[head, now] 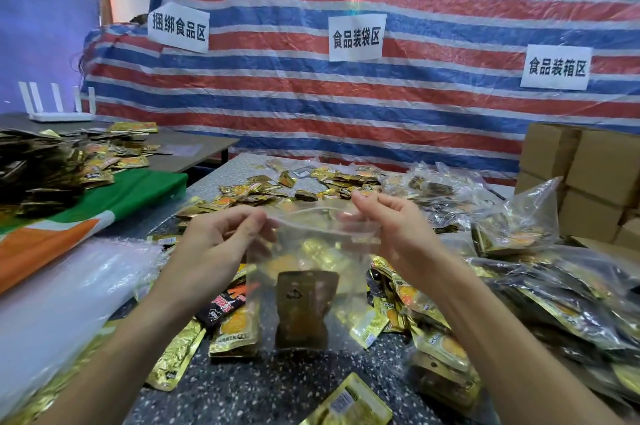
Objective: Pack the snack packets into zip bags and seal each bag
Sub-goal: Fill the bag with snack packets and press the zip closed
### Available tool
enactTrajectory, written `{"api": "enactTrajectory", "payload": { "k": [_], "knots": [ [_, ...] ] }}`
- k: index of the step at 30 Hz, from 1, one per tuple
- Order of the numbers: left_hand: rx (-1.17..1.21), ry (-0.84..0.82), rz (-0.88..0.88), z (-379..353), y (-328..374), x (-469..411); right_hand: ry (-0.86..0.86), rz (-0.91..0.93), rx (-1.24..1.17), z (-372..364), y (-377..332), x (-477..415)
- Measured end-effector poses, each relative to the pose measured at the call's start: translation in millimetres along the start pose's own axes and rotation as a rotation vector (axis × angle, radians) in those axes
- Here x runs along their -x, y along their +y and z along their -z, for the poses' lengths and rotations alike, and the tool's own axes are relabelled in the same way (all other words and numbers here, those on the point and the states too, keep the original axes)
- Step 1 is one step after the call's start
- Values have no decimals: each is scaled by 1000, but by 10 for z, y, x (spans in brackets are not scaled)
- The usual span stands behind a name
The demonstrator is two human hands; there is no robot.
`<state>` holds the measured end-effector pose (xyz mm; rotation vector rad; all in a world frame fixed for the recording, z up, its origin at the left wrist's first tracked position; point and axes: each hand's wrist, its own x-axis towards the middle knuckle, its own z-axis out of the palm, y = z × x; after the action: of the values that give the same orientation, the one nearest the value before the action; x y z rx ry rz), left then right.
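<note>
The left hand (221,234) and the right hand (391,220) hold a clear plastic zip bag (311,251) upright over the dark speckled table (263,386). Each hand pinches one top corner of it between thumb and curled fingers. Inside the bag, one flat brownish-gold snack packet (304,310) stands at the bottom. The mouth of the bag seems open, but the view is not clear enough to be sure. Loose shiny gold snack packets (311,182) lie around on the table. At the right, filled clear bags (554,293) lie in a heap near brown cardboard boxes (602,165).
</note>
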<state>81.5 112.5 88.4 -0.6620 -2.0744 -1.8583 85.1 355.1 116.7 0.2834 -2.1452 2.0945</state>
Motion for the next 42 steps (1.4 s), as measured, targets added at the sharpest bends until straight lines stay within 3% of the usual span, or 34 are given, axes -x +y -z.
{"api": "enactTrajectory", "payload": {
  "k": [6, 11, 14, 17, 19, 21, 24, 27, 31, 37, 42],
  "knots": [
    [85, 87, 71, -65, -116, 4, -70, -45, -65, 2, 126, 69],
    [113, 128, 76, -85, -135, -41, -255, 66, 3, 57, 201, 209],
    [89, 85, 59, -70, -146, -75, -57, 179, 166, 3, 237, 210],
    [147, 36, 78, 9, -242, -102, 44, 208, 128, 2, 266, 181],
    [-8, 124, 97, 90, -407, -96, 53, 207, 123, 16, 285, 180],
    [-334, 140, 140, 158, -606, -46, 50, 203, 104, 18, 302, 192],
    [-666, -60, 325, 148, -850, 70, 24, 186, 61, 2, 321, 194],
    [-846, -144, 492, 46, -930, 205, 7, 182, 34, 6, 331, 175],
    [-1104, -251, 584, -90, -920, 302, -27, 195, 22, 2, 324, 185],
    [-1099, -310, 706, -213, -874, 223, -37, 178, -4, -8, 337, 211],
    [-923, -282, 710, -97, -822, 159, -44, 171, -20, -21, 308, 241]
  ]
}}
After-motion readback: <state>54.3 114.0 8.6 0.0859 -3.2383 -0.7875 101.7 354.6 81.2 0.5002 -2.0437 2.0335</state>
